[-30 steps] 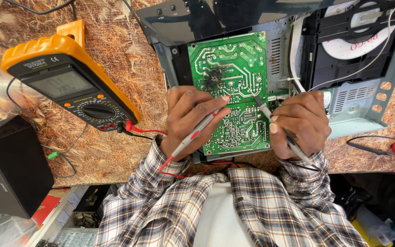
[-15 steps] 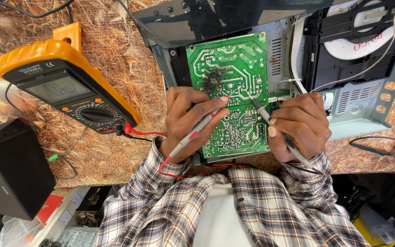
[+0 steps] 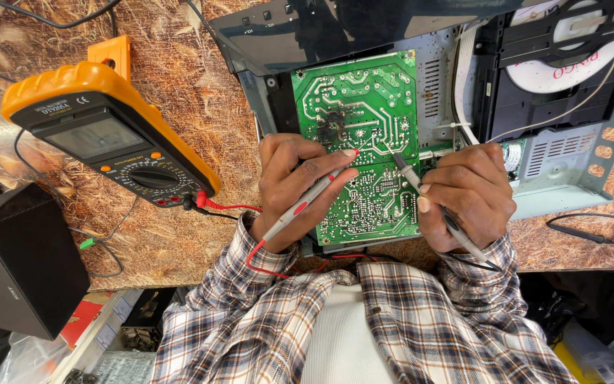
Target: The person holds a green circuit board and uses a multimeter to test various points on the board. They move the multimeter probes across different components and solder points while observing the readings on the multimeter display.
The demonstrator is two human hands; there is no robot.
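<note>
A green circuit board (image 3: 361,99) lies solder side up in an opened grey metal player chassis (image 3: 570,174). My left hand (image 3: 294,186) grips a red-marked test probe (image 3: 305,202), whose tip touches the board near its middle. A black test probe (image 3: 408,172) is held in my right hand (image 3: 472,198), its metal tip touching the board just right of the red one. Red (image 3: 227,207) and black leads run to an orange multimeter (image 3: 111,135) lying on the brown worktop to the left.
A white disc (image 3: 570,64) sits in the tray at the top right. A black box (image 3: 19,263) stands at the left edge. Loose black cables (image 3: 577,231) lie at the right. Bins with small parts (image 3: 119,348) are below the worktop edge.
Both hands keep their probes on the board, with the tips shifting only slightly. The view has drifted a little.
</note>
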